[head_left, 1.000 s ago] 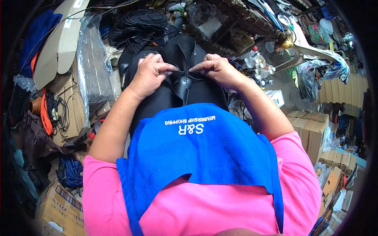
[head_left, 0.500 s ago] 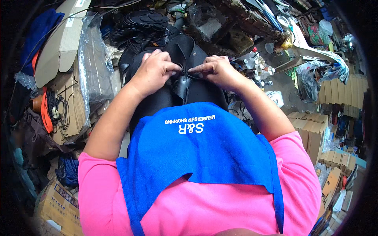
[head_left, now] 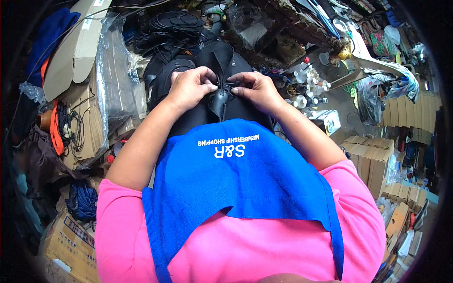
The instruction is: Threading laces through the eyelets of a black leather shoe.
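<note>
A black leather piece (head_left: 219,104), folded with a seam-like line down its middle, stands upright between my thighs. Its upper part spreads into two dark flaps (head_left: 215,56). On the left side, my left hand (head_left: 191,88) has thumb and index finger pinched together close to the seam. From the right, my right hand (head_left: 257,91) comes to the same spot, its thumb and index finger pinched too. Something thin and thread-like seems to run by the right fingertips, but it is too fine to make out. A blue apron (head_left: 236,184) covers my lap.
Coiled black cord (head_left: 170,29) lies beyond my knees. Several small bottles (head_left: 306,80) stand at the right, near a white can (head_left: 328,120). Cardboard boxes (head_left: 370,160) are stacked farther right. Plastic-wrapped cardboard (head_left: 113,80) leans at the left.
My fingers were stretched toward the seam with index fingers forward; now the thumbs have come up against them in a pinch. Both hands stay beside the leather piece.
</note>
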Demonstrator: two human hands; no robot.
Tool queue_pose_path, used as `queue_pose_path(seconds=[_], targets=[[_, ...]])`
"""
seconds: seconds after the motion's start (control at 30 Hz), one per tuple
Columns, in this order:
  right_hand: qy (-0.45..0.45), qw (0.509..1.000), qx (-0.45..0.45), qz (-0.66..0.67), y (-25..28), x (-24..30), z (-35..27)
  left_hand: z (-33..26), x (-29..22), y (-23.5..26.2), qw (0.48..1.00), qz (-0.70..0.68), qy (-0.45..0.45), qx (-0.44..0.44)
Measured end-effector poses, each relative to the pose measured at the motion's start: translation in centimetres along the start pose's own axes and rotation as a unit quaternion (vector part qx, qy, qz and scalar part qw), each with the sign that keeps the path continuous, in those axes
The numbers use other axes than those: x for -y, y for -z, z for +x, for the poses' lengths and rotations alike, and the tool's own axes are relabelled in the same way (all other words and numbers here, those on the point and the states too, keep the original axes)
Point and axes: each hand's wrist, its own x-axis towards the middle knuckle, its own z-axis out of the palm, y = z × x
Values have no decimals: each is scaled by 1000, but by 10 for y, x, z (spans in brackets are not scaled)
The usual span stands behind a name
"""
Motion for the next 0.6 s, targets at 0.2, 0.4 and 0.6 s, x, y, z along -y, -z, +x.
queue_pose_path(seconds=[0.2,0.4,0.6], targets=[[19,999,-49,1,-9,-8,5,8,4,-4,1000,5,16,25],[-65,997,-9,35,-2,7,9,12,-9,0,997,-47,3,56],[66,998,-11,-21,1,-1,12,9,-11,24,959,228,-168,11]])
